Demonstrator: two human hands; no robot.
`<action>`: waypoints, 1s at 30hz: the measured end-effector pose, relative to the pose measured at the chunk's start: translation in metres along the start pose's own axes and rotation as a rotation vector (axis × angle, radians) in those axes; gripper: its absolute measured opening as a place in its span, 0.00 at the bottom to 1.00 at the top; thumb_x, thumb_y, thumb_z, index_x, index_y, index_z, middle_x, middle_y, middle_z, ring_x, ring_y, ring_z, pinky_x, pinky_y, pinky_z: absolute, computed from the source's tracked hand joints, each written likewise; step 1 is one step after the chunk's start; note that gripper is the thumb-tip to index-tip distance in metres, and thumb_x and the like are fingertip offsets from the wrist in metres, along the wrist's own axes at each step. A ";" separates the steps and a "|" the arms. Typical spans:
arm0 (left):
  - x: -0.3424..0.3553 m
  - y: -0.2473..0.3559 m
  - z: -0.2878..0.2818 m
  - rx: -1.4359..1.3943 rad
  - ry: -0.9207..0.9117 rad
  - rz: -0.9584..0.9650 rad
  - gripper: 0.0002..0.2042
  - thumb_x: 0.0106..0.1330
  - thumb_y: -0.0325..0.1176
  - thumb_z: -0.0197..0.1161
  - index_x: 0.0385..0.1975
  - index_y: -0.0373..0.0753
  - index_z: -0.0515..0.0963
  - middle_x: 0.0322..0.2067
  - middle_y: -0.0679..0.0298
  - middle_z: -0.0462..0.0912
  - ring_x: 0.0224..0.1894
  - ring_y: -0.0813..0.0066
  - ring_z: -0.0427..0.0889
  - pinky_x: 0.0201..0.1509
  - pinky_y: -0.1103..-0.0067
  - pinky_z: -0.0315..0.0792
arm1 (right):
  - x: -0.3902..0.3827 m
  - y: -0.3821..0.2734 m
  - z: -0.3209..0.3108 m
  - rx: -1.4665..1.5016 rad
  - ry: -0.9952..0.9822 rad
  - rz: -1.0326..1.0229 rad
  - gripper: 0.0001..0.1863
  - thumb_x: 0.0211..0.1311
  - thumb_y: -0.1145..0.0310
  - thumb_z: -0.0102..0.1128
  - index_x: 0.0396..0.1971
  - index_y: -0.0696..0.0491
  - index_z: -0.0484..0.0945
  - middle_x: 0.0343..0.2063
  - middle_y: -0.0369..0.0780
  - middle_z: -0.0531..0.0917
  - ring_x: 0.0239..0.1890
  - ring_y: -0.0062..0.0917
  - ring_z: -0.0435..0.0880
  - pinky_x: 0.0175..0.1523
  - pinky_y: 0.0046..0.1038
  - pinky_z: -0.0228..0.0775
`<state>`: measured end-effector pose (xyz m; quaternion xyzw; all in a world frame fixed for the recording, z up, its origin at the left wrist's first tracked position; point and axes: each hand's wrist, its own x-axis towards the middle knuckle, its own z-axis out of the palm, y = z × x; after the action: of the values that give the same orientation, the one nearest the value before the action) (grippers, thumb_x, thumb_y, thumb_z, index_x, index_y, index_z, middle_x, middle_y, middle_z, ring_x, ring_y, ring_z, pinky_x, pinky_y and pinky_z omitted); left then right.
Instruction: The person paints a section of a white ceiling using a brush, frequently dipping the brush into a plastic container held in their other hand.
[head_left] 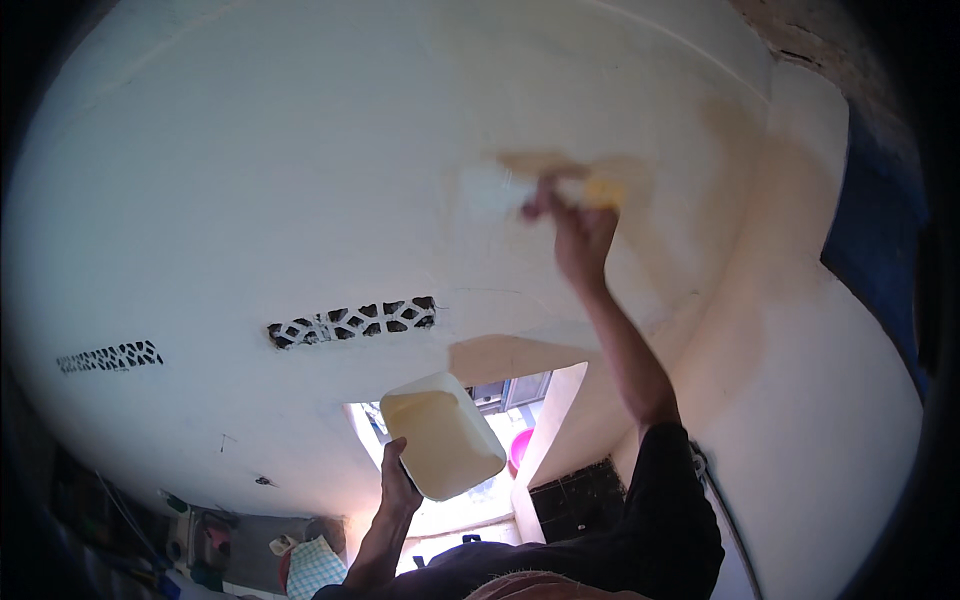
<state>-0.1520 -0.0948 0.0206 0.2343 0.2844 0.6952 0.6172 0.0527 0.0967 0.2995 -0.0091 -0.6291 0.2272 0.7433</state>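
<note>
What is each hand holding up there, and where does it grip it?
The left hand holds a cream rectangular tray by its lower corner. The right hand presses a blurred flat tool to the ceiling; its grip cannot be told.

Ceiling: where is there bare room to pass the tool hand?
Open plaster stretches left of the right hand, above the vent grille. It is crowded below, by the tray in the left hand, and rightward toward the wall corner.

Counts on view
Two raised bare hands point(585, 235), one rectangular cream plastic tray point(443, 435), two patterned lattice wall vents point(352, 321), one pink plastic basin point(521, 447).
</note>
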 end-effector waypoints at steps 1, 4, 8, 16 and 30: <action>-0.002 0.001 -0.001 -0.020 -0.010 0.003 0.26 0.68 0.44 0.45 0.58 0.31 0.66 0.49 0.52 0.76 0.52 0.62 0.78 0.56 0.67 0.74 | 0.036 -0.004 0.008 -0.051 0.087 -0.035 0.08 0.65 0.73 0.62 0.35 0.64 0.79 0.23 0.39 0.83 0.25 0.21 0.83 0.35 0.26 0.79; -0.001 0.001 -0.006 -0.020 0.010 0.023 0.26 0.68 0.45 0.45 0.59 0.31 0.66 0.50 0.52 0.76 0.52 0.62 0.78 0.56 0.67 0.74 | 0.136 -0.009 0.023 0.036 0.149 -0.216 0.18 0.65 0.63 0.62 0.25 0.65 0.83 0.21 0.44 0.85 0.23 0.24 0.84 0.32 0.26 0.79; -0.007 0.009 -0.006 -0.009 0.035 0.073 0.26 0.67 0.45 0.46 0.59 0.31 0.66 0.50 0.52 0.76 0.52 0.62 0.78 0.56 0.67 0.73 | 0.216 0.006 0.054 0.116 0.195 -0.207 0.17 0.64 0.64 0.63 0.20 0.61 0.83 0.18 0.42 0.84 0.20 0.22 0.83 0.29 0.24 0.78; -0.007 0.018 -0.007 -0.011 0.101 0.107 0.26 0.67 0.45 0.46 0.59 0.32 0.66 0.49 0.53 0.77 0.52 0.62 0.78 0.56 0.67 0.73 | 0.257 0.021 -0.009 -0.612 0.390 -0.301 0.15 0.62 0.63 0.63 0.24 0.61 0.83 0.20 0.41 0.85 0.20 0.24 0.84 0.29 0.27 0.77; -0.013 0.021 -0.001 -0.016 0.112 0.107 0.27 0.66 0.45 0.46 0.58 0.31 0.66 0.49 0.52 0.76 0.52 0.61 0.78 0.55 0.67 0.74 | 0.237 0.028 0.111 -0.828 0.169 -0.801 0.10 0.59 0.73 0.57 0.38 0.60 0.81 0.21 0.47 0.83 0.19 0.35 0.82 0.24 0.34 0.74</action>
<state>-0.1664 -0.1097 0.0341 0.2049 0.2999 0.7416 0.5640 -0.0358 0.1744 0.5345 -0.0785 -0.5582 -0.3382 0.7536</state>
